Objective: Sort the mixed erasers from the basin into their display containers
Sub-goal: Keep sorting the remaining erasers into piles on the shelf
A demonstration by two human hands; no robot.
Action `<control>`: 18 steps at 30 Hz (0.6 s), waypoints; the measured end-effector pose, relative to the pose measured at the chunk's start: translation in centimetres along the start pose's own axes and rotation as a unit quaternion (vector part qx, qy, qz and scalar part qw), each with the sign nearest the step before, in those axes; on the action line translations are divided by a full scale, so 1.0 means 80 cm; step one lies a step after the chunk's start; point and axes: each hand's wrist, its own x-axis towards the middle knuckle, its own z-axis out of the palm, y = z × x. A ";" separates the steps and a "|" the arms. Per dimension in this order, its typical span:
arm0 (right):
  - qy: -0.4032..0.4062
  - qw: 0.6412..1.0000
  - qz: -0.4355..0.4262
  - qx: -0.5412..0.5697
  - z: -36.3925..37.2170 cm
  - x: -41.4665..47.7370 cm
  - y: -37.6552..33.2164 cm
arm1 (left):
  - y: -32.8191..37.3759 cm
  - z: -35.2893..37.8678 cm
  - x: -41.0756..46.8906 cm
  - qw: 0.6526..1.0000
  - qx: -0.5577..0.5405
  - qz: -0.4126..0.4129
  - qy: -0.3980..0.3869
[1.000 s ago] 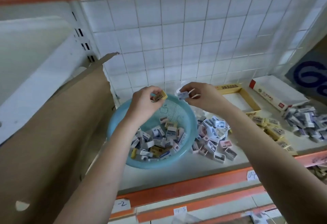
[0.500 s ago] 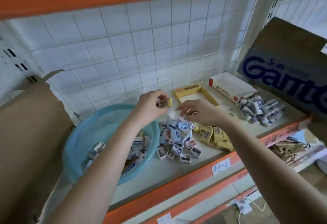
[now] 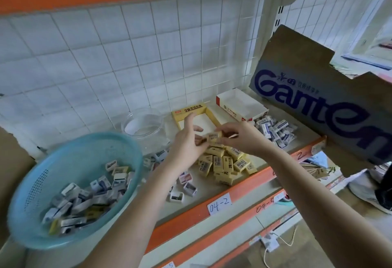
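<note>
Two bare forearms enter from the lower edge, with no sleeves, watch, bracelet or gloves on either. The left hand [image 3: 186,140] and right hand [image 3: 244,138] carry no rings on the fingers that show. The fingernails look short and unpainted, though blurred.

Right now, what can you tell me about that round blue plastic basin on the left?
The round blue plastic basin sits tilted at the shelf's left end, its front rim overhanging the orange edge. Its wall is perforated with small holes. A jumble of small wrapped erasers, mostly white and blue, fills the bottom. Neither hand touches it.
</note>
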 end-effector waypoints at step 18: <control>-0.010 0.990 -0.108 -0.092 0.049 -0.048 0.078 | 0.009 0.131 -0.070 0.954 0.292 -0.070 0.015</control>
